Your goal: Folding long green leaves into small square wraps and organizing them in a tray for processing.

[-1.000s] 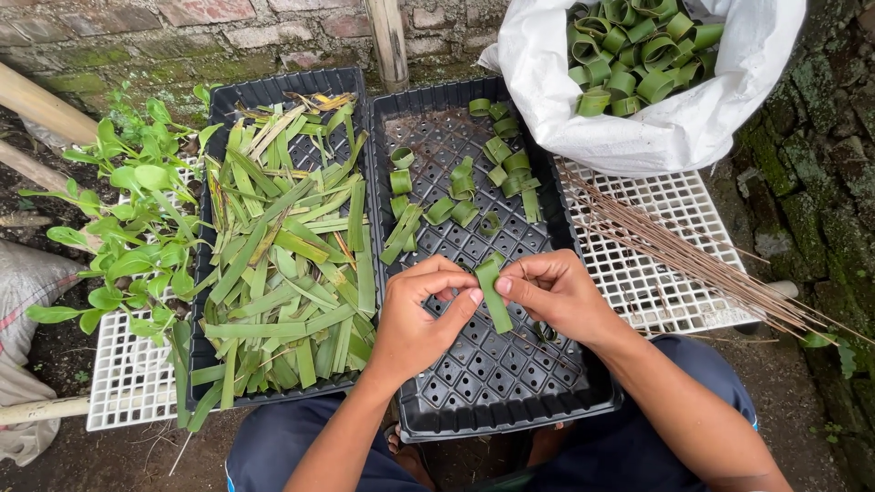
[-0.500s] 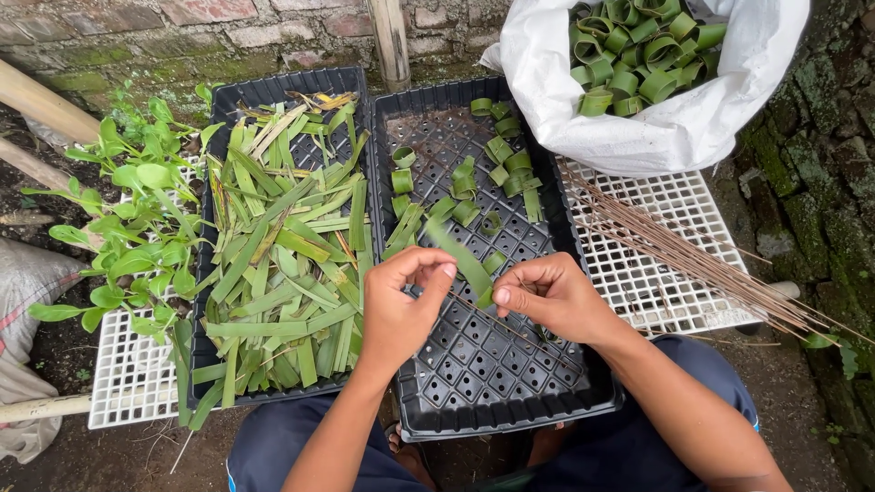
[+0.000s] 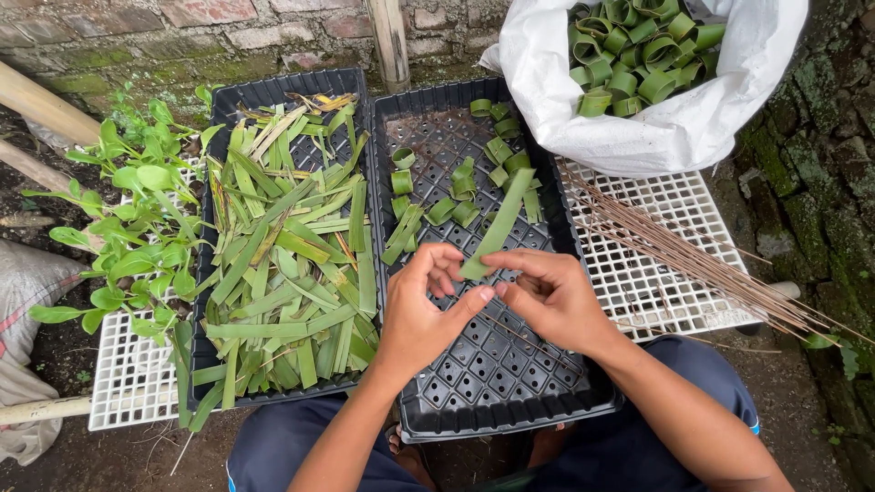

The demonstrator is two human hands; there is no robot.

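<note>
A long green leaf strip is pinched at its lower end between the fingertips of the left hand and the right hand, both closed on it, and is held slanting up above the black seedling tray. Rolled leaf rings are scattered at the tray's far end, and cut leaf strips are heaped in the neighbouring tray.

I note a white woven sack at upper right, its mouth full of rolled green leaf rings. Below it, a bundle of thin brown sticks lies across a white plastic grid panel. Leafy green seedlings fill the left edge. A mossy brick wall spans the top.
</note>
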